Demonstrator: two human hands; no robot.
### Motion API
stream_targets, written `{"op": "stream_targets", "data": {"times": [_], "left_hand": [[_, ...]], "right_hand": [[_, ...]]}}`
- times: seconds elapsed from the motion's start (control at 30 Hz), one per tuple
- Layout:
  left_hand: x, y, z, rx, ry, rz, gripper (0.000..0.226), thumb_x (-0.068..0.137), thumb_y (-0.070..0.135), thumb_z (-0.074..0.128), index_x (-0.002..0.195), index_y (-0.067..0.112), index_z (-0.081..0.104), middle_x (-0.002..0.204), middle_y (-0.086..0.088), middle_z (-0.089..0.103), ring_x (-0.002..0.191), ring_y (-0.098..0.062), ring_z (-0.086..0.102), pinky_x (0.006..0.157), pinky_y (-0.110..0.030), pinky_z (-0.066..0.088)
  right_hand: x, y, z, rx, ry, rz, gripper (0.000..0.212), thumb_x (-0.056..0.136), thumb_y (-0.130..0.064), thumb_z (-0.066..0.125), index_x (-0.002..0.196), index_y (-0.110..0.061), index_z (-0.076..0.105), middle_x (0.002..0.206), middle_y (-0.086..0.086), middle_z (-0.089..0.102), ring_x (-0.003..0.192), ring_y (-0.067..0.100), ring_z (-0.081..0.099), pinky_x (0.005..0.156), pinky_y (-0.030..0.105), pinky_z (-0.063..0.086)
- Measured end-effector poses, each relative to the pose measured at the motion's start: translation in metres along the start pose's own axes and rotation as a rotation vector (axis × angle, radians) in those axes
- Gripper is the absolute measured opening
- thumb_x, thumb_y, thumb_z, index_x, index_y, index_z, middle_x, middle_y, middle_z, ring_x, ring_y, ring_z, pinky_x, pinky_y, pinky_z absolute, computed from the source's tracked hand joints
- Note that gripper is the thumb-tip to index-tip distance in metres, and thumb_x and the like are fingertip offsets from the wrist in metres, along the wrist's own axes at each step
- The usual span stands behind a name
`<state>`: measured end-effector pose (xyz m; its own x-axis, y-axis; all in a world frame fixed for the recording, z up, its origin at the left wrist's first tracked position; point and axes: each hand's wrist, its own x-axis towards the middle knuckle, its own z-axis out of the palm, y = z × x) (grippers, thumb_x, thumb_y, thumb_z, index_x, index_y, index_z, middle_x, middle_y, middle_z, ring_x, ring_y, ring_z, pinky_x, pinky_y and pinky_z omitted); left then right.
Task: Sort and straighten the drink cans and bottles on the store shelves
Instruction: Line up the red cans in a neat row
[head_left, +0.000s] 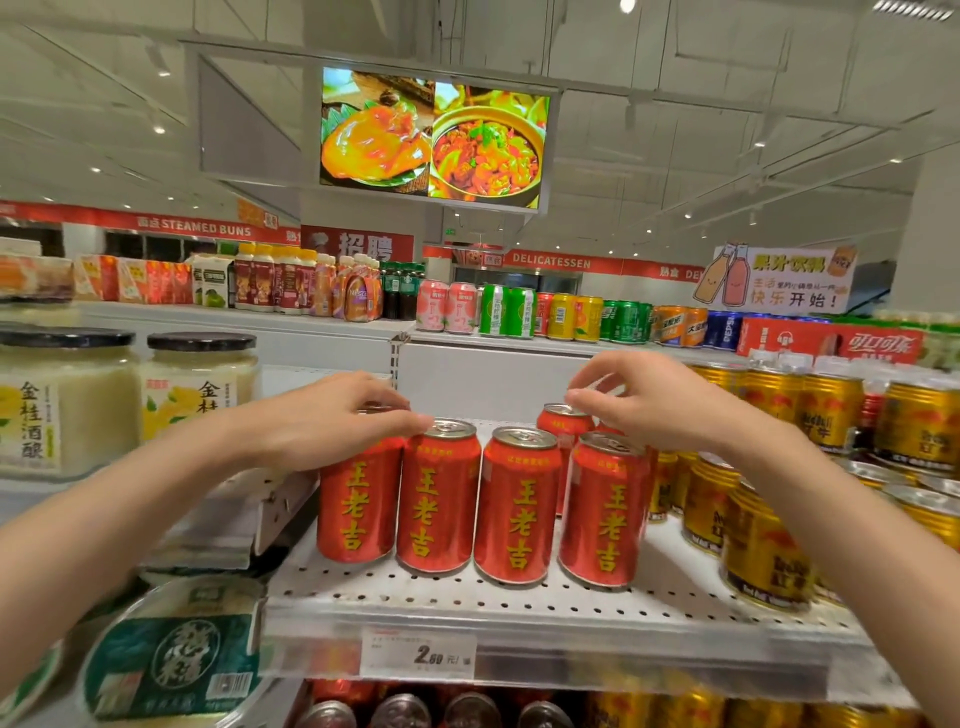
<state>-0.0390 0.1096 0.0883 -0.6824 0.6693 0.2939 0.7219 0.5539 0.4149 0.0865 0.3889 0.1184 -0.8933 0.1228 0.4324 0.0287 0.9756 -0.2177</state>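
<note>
A white perforated shelf (519, 597) carries upright red cans (441, 499) in a front row, with gold cans (763, 551) just beside them.

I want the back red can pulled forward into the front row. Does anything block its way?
Yes. The rightmost front red can stands directly in front of the back red can, which the right hand touches at its top. The front row shows no open slot.

Glossy metal cans (439, 499), perforated matt shelf (519, 597)
</note>
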Motion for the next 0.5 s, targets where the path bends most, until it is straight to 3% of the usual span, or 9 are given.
{"op": "stream_targets", "data": {"times": [0.1, 0.23, 0.33, 0.5], "left_hand": [[0.001, -0.005, 0.003, -0.010, 0.032, -0.003, 0.104, 0.053, 0.101, 0.038, 0.128, 0.032, 0.059, 0.128, 0.013, 0.055, 0.115, -0.002, 0.050, 0.087, -0.021, 0.039], [0.002, -0.008, 0.006, -0.013, 0.050, -0.017, 0.079, 0.072, 0.090, 0.042, 0.127, 0.036, 0.057, 0.131, 0.010, 0.052, 0.125, -0.006, 0.043, 0.098, -0.029, 0.034], [0.001, -0.006, 0.006, -0.022, 0.057, -0.022, 0.069, 0.075, 0.077, 0.044, 0.127, 0.034, 0.057, 0.130, 0.010, 0.052, 0.125, -0.007, 0.042, 0.098, -0.028, 0.034], [0.000, -0.008, 0.007, -0.014, 0.051, -0.019, 0.069, 0.077, 0.076, 0.043, 0.130, 0.034, 0.056, 0.131, 0.011, 0.050, 0.126, -0.005, 0.040, 0.099, -0.029, 0.035]], "right_hand": [[0.033, 0.009, 0.009, -0.108, -0.131, 0.053, 0.031, 0.090, -0.054, 0.065, 0.107, -0.029, 0.069, 0.113, -0.006, 0.067, 0.105, 0.017, 0.065, 0.086, 0.040, 0.058], [0.058, 0.015, 0.021, -0.103, -0.248, 0.101, 0.032, 0.084, -0.054, 0.072, 0.096, -0.027, 0.061, 0.100, -0.004, 0.070, 0.090, 0.017, 0.067, 0.082, 0.042, 0.059], [0.061, 0.016, 0.022, -0.055, -0.264, 0.082, 0.031, 0.083, -0.050, 0.076, 0.095, -0.025, 0.063, 0.097, -0.005, 0.072, 0.088, 0.016, 0.068, 0.080, 0.039, 0.059], [0.064, 0.001, 0.025, 0.072, -0.212, -0.012, 0.031, 0.082, -0.046, 0.079, 0.094, -0.023, 0.064, 0.100, -0.005, 0.071, 0.095, 0.015, 0.067, 0.084, 0.039, 0.057]]}}
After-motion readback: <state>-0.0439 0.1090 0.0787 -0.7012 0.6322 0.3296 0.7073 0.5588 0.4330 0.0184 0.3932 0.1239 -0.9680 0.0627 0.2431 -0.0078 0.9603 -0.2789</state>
